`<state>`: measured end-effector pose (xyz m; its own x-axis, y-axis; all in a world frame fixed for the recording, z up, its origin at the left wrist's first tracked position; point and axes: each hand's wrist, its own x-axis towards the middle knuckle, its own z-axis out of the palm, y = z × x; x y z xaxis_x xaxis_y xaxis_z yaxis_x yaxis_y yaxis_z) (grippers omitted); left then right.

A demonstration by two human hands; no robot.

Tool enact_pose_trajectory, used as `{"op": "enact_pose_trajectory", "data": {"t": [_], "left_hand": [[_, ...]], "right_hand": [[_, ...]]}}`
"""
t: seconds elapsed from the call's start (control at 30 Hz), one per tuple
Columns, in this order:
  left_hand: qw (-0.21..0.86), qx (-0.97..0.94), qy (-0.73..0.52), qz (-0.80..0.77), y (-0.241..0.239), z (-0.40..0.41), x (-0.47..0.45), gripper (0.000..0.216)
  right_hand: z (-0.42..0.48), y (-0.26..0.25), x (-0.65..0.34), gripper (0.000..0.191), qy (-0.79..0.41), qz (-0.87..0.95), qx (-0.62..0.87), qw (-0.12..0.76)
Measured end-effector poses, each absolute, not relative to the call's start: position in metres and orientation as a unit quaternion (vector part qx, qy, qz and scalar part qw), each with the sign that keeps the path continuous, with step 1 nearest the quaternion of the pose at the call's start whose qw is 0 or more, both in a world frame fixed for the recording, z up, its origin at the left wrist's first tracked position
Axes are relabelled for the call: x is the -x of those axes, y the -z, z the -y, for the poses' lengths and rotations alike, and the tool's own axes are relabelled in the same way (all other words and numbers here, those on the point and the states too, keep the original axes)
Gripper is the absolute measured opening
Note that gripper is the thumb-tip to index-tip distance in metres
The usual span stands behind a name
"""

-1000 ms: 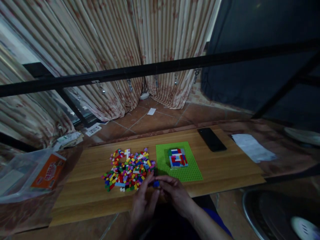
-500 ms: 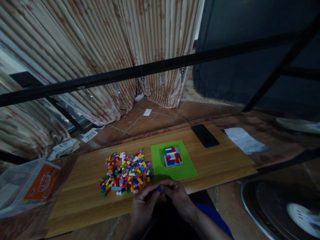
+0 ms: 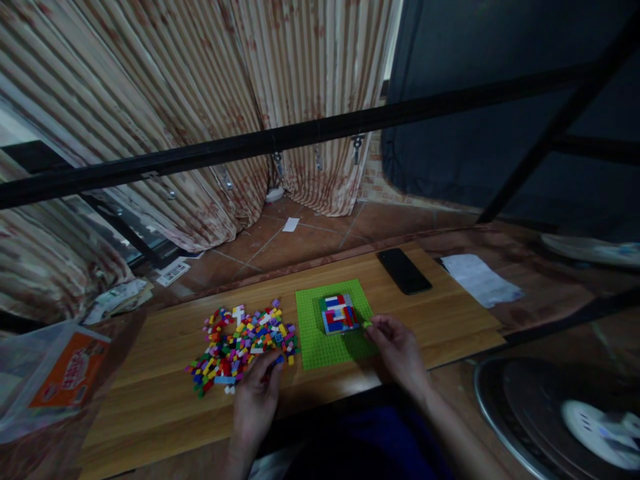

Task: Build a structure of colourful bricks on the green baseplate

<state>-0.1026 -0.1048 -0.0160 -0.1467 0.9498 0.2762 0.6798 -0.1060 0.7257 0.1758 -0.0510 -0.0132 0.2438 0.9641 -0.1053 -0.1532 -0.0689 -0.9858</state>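
Note:
My left hand is closed, its thumb and fingers pinching a small blue brick beside the near right side of a pile of loose toy bricks. At the right edge of the green baseplate is my right hand, fingertips pinched on what looks like a small lime-green brick. A low built block of red, blue, white and grey bricks stands on the baseplate, just left of those fingertips.
The wooden table also bears a black phone at the back right. A clear plastic box with an orange label stands off its left end. Papers lie beyond the right end, and a black rail crosses behind.
My hands were together at the table's near edge around a blue piece. They have parted: the left moved left to the pile with the blue brick, the right moved up and right to the baseplate.

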Motion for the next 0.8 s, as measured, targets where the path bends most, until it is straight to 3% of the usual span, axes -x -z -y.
{"op": "enact_pose_trajectory", "data": {"t": [0.27,0.8], "left_hand": [[0.039,-0.708,-0.38,-0.595,0.038,0.108,0.104,0.024],[-0.018,-0.732,-0.37,-0.572,0.038,0.107,0.103,0.022]], "right_hand": [[0.03,0.022,-0.174,0.036,-0.346,0.499,0.616,0.502],[0.008,0.036,-0.164,0.031,-0.334,0.473,0.641,0.504]]}}
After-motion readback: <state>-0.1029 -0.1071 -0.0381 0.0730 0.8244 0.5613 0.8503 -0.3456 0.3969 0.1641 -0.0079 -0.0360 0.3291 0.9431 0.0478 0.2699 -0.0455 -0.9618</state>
